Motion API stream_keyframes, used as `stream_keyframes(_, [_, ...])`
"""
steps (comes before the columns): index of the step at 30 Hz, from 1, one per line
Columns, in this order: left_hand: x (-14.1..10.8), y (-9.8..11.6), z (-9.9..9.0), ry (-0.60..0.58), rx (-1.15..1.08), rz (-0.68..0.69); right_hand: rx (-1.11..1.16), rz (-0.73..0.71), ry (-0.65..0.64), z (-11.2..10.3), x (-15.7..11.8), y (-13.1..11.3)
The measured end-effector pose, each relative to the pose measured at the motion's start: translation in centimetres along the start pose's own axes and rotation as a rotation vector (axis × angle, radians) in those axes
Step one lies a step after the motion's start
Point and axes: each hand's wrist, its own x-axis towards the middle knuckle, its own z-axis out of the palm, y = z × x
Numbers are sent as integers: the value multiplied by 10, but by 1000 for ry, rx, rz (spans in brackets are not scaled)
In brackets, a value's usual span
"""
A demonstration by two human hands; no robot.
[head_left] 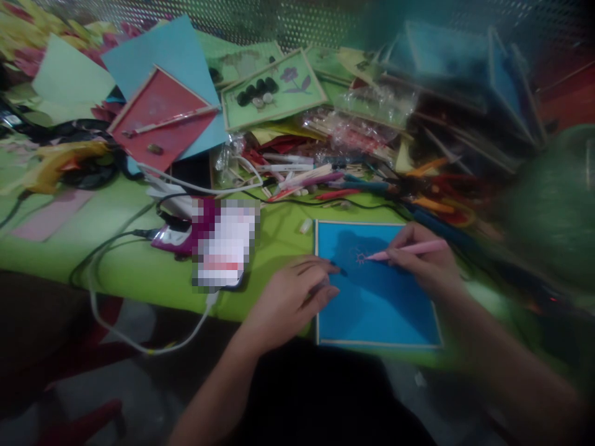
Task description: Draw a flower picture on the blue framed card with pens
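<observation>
A blue board [381, 310] with thin pale wooden edging lies flat on the green tabletop, close to the front edge. My right hand [421, 257] pinches a pink marker pen [425, 247], its tip at a small pale pink, flower-like drawing [361, 257] on the board's upper left part. Across the left edging rests my left hand [302, 294], fingers loosely stretched onto the blue surface and holding nothing I can see. A small whitish piece [305, 226] sits beyond the board's top left corner.
Left of the board lies a phone [225, 248], partly pixelated, on a white cable [153, 350]. A purple glue gun [174, 238] is beside it. Behind are loose pens [320, 179], a red framed board [162, 124] and a green framed board [274, 90]. A yellow glue gun [67, 162] lies far left.
</observation>
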Motion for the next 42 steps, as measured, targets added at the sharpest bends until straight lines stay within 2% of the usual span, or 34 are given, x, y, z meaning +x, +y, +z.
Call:
stream_keyframes(27, [-1,0,0,-3,17,-3,18,9,-40,0,-1,3])
stream_keyframes(33, [-1,0,0,2,7,-5,7,-17,46,1,-1,2])
stream_keyframes(42, [0,0,0,7,6,2,-56,-39,22,1,1,2])
